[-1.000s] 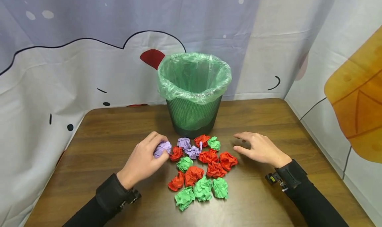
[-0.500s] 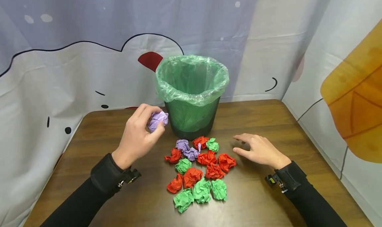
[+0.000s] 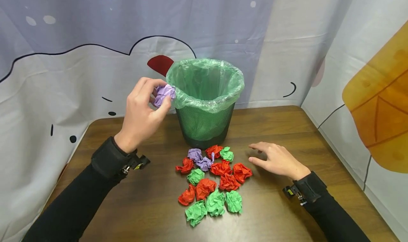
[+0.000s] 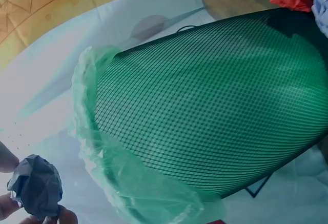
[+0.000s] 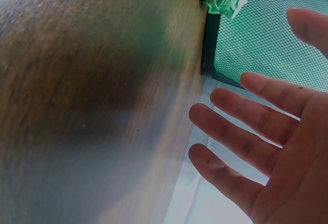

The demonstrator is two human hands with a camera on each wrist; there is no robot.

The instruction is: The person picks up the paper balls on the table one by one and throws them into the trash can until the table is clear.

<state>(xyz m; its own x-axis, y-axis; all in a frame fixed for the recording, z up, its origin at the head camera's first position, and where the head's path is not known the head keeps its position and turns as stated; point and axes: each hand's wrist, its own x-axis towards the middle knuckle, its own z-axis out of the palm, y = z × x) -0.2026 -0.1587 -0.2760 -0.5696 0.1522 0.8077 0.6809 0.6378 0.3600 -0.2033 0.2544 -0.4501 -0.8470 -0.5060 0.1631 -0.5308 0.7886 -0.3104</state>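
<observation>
Brown wood-grain table [image 3: 140, 213] with rounded far corners. Carries green-lined mesh bin [image 3: 205, 123] toward back edge. Just in front, bears loose crumpled cluster: seven red paper balls [image 3: 205, 189], five green paper balls [image 3: 215, 203], two purple paper balls [image 3: 195, 155].

Mesh bin [image 3: 204, 126] common to all views

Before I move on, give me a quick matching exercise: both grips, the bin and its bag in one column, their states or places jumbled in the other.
Column one
1. left grip
2. right grip
3. mesh bin
4. green bag

Column two
A. stands on the table, beyond the loose paper balls
B. holds nothing, fingers extended
C. folded over a rim
D. holds a purple paper ball

Right pairs: 1-D, 2-B, 3-A, 4-C
</observation>
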